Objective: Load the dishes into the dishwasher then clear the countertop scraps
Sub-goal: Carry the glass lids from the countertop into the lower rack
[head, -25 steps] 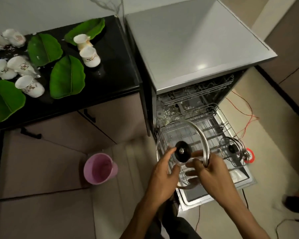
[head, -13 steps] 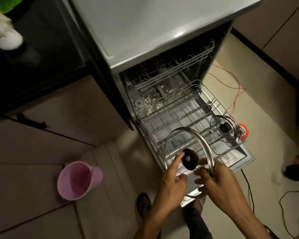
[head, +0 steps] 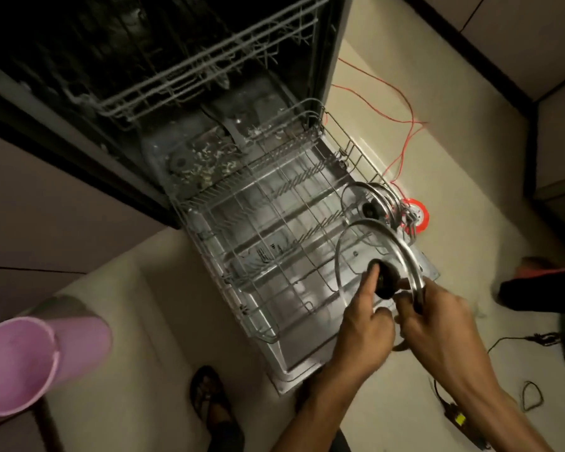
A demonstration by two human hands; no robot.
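The dishwasher stands open with its lower wire rack [head: 261,243] pulled out over the door. I hold a glass pot lid [head: 356,243] with a steel rim and black knob upright over the rack's right front part. My left hand [head: 366,324] grips it at the knob, thumb along the glass. My right hand [head: 437,324] grips the steel rim on the lid's right side. A second, smaller glass lid [head: 372,197] stands upright in the rack's far right corner. The upper rack [head: 190,70] sits inside the dark tub.
A pink plastic bin [head: 30,360] stands on the floor at lower left. Red wire [head: 402,125] and a red tape roll [head: 418,216] lie right of the rack. Black cables [head: 532,393] trail at lower right. My sandalled foot [head: 209,396] is near the door's front edge.
The view has dropped closer to the dishwasher; the countertop has left the frame. Both hands have carried the lid to the right and lower over the rack, toward the smaller lid.
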